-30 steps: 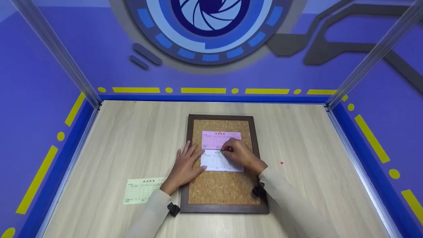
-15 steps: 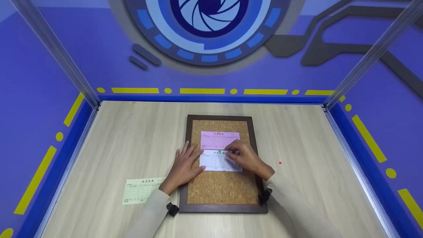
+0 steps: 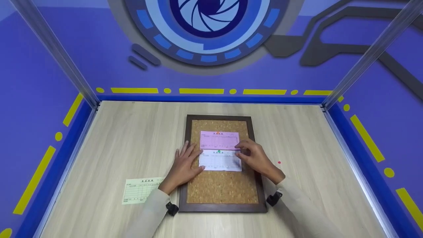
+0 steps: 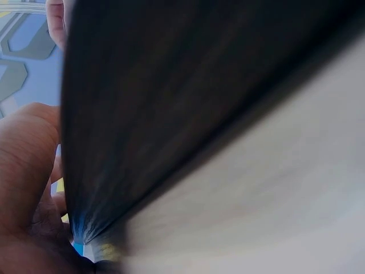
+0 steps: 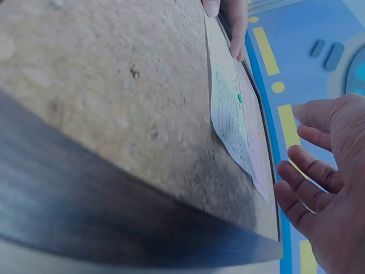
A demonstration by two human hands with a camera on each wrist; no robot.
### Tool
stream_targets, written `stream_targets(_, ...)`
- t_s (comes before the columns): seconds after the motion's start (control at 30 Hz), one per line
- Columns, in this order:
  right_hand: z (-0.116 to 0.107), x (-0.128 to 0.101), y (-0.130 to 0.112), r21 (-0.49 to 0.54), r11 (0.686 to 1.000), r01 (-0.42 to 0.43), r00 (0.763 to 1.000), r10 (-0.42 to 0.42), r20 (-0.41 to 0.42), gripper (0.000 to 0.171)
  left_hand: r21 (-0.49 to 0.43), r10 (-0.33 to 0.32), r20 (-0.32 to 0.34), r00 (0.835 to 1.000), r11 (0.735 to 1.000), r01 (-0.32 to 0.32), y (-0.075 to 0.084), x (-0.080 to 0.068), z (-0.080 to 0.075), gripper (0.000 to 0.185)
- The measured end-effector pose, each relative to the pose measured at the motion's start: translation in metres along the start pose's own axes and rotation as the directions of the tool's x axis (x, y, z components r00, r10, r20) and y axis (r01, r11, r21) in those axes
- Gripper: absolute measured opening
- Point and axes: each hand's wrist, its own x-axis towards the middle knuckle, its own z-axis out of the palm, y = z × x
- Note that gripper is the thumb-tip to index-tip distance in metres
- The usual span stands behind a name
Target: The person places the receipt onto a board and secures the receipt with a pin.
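A framed cork board (image 3: 223,188) lies on the table. A pink printed slip (image 3: 219,140) is on it under an orange pushpin (image 3: 217,133). Just below, a white printed slip (image 3: 220,161) bears a green pushpin (image 3: 218,151) at its top edge. My left hand (image 3: 185,168) rests over the board's left edge, thumb and index fingertips at the white slip's left corners. Above the right ends of both slips is my right hand (image 3: 257,158), fingers loosely bent with nothing between them; the right wrist view shows them apart. The frame's edge fills much of the left wrist view.
A pale green printed slip (image 3: 140,191) lies on the table left of the board, partly under the left sleeve. A small red pushpin (image 3: 279,162) lies to the board's right. Blue walls (image 3: 211,79) enclose the table at the back and sides.
My right hand has let go of the green pushpin and drawn back to the right, its fingers parting. The pin stays at the white slip's top edge. My left hand keeps its place.
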Motion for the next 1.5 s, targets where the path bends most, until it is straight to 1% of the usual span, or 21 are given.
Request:
stream_targets(0.33,-0.010,-0.011,0.008,-0.021,1.000,0.014,0.998,-0.015,-0.059,0.023,-0.009,0.007,0.000,1.000,1.000,-0.007,0.002,0.000,-0.003,0.064)
stream_targets(0.43,-0.011,-0.015,0.011,-0.030,1.000,0.006,0.997,-0.009,-0.082,0.026,-0.006,0.016,-0.005,1.000,1.000,-0.016,0.002,-0.001,-0.002,0.064)
stream_targets(0.57,-0.012,-0.020,0.014,-0.021,0.999,-0.027,0.994,0.025,-0.109,0.033,0.008,0.021,-0.006,1.000,1.000,-0.021,0.001,-0.001,-0.002,0.063)
stream_targets(0.73,-0.016,-0.027,0.019,-0.003,0.997,-0.071,0.990,0.070,-0.123,0.042,0.009,0.024,-0.006,1.000,1.000,-0.024,0.001,-0.001,-0.002,0.063)
stream_targets(1.03,-0.022,-0.038,0.030,0.018,0.996,-0.089,0.983,0.091,-0.157,0.044,0.005,0.024,-0.002,1.000,1.000,-0.024,0.000,-0.001,-0.003,0.064)
stream_targets(1.17,-0.022,-0.043,0.037,0.022,0.995,-0.095,0.980,0.097,-0.173,0.048,0.002,0.026,-0.003,1.000,1.000,-0.026,-0.001,-0.001,-0.003,0.065)
stream_targets(1.33,-0.021,-0.050,0.045,0.017,0.992,-0.124,0.976,0.125,-0.177,0.057,0.001,0.019,0.003,1.000,1.000,-0.019,0.000,-0.001,-0.003,0.065)
stream_targets(1.5,-0.020,-0.056,0.050,0.024,0.981,-0.192,0.970,0.194,-0.148,0.066,-0.002,0.016,0.001,1.000,1.000,-0.016,0.001,0.000,-0.002,0.064)
